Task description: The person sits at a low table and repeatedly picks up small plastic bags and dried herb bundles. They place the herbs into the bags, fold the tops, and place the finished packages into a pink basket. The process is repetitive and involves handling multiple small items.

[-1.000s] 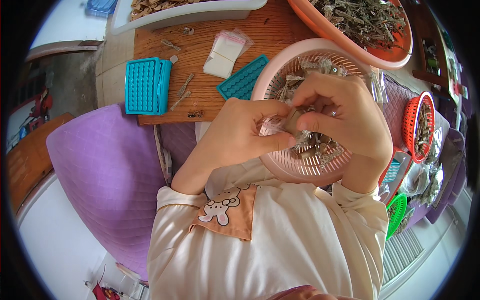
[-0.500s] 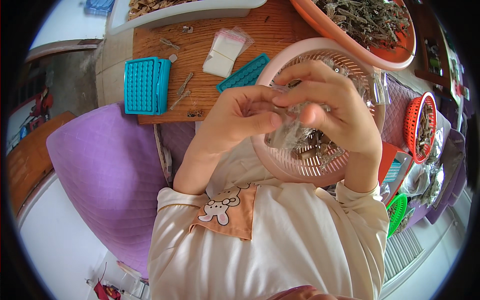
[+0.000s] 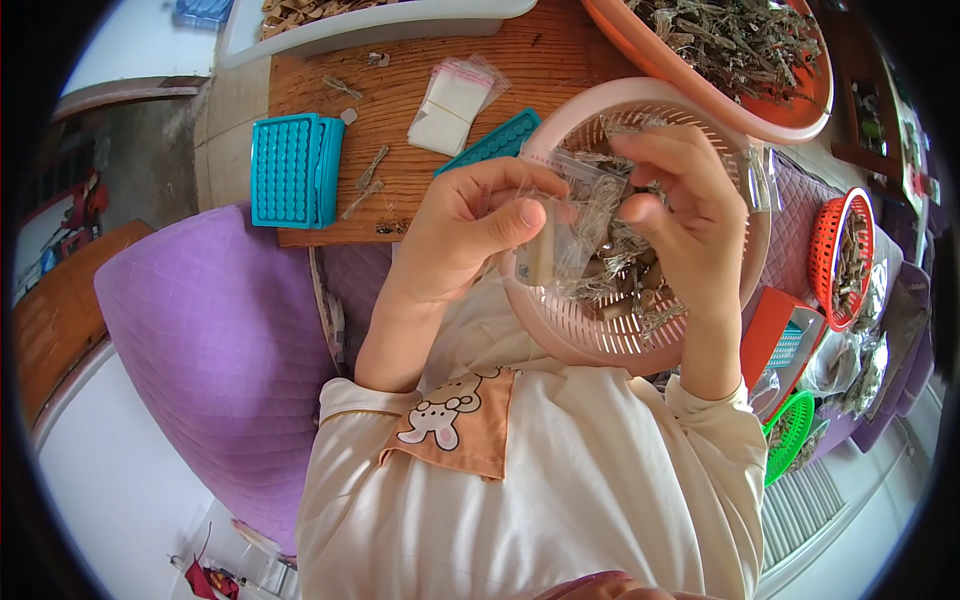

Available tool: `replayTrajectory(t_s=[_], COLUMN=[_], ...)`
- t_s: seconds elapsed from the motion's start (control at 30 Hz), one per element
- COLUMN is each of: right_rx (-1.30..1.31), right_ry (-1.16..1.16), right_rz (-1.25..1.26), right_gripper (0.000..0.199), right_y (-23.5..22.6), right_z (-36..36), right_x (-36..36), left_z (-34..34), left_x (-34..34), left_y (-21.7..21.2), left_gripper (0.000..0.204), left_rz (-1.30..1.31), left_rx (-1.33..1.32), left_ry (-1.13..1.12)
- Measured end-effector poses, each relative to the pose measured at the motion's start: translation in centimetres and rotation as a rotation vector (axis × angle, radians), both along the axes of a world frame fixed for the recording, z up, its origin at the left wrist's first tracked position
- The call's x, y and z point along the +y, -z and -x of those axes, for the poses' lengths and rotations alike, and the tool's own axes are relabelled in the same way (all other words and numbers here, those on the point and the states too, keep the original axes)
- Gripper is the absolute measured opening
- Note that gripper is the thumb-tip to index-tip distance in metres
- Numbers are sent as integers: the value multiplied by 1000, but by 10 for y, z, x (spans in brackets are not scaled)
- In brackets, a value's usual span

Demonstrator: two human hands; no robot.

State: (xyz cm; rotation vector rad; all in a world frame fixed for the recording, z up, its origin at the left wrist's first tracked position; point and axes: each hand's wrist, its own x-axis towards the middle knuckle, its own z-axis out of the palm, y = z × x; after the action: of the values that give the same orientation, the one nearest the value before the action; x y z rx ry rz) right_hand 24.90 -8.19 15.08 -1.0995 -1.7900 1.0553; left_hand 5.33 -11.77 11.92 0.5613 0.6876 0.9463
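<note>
A small clear plastic bag (image 3: 570,225) hangs from my left hand (image 3: 480,210), pinched near its top between thumb and fingers. Through its clear film a pale, dried-looking bundle shows on the right side. My right hand (image 3: 695,200) is just right of the bag, its thumb and curled fingers apart with nothing plainly held. Beneath both hands stands a pink slotted basket (image 3: 610,347) holding clear bags with dried brown pieces (image 3: 640,285). The bag partly covers what lies in the basket.
Behind the basket is an orange basin (image 3: 800,125) of dried stalks. On the wooden table (image 3: 380,95) are teal trays (image 3: 285,175), a stack of clear bags (image 3: 445,110) and loose stalks (image 3: 370,180). A white tub (image 3: 400,25) edges the back; red (image 3: 825,250) and green baskets (image 3: 790,440) stand right.
My hands have moved apart. The right hand has drawn back to the right from the bag, and the bag now hangs unfolded from my left hand.
</note>
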Motion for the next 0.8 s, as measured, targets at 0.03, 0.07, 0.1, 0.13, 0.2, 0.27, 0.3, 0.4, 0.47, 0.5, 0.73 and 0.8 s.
replayTrajectory(t_s=[0.03, 0.07, 0.1, 0.13, 0.2, 0.27, 0.3, 0.4, 0.47, 0.5, 0.73, 0.8], right_rx=[19, 39, 58, 27, -34, -84, -109, -35, -49, -40, -28, -14], right_ry=[11, 22, 33, 8, -42, -51, -56, -62, -75, -73, -45, -44], right_rz=[-23, -45, -68, -88, -130, -102, -88, -124, -144, -127, -78, -64], right_gripper=[34, 34, 34, 35, 37, 39, 40, 44, 40, 38, 21, 18], right_y=[-1, 0, 0, 0, -1, -2, -2, 3, 4, 5, 18, 22], right_z=[-2, -3, -4, -4, -4, -2, -2, 2, 5, 8, 13, 12], right_x=[-2, -4, -6, -9, -14, -19, -20, -22, -24, -26, -32, -34], left_z=[-1, -1, -2, -2, -2, -2, -2, -4, -4, -5, -18, -19], left_x=[0, -1, -1, -2, -3, -3, -4, -7, -7, -7, -15, -18], left_y=[-2, -3, -3, -3, -3, -3, -4, -5, -6, -5, -2, -1], left_gripper=[34, 34, 35, 35, 35, 36, 36, 35, 35, 34, 29, 30], left_rz=[-7, -13, -15, -17, -34, -68, -64, -63, -76, -96, -177, -164], left_rx=[2, 4, -5, -12, -26, -44, -16, 40, 32, 62, 177, 165], left_ry=[-2, -4, -9, -15, -23, -24, -30, -38, -22, -42, -143, -149])
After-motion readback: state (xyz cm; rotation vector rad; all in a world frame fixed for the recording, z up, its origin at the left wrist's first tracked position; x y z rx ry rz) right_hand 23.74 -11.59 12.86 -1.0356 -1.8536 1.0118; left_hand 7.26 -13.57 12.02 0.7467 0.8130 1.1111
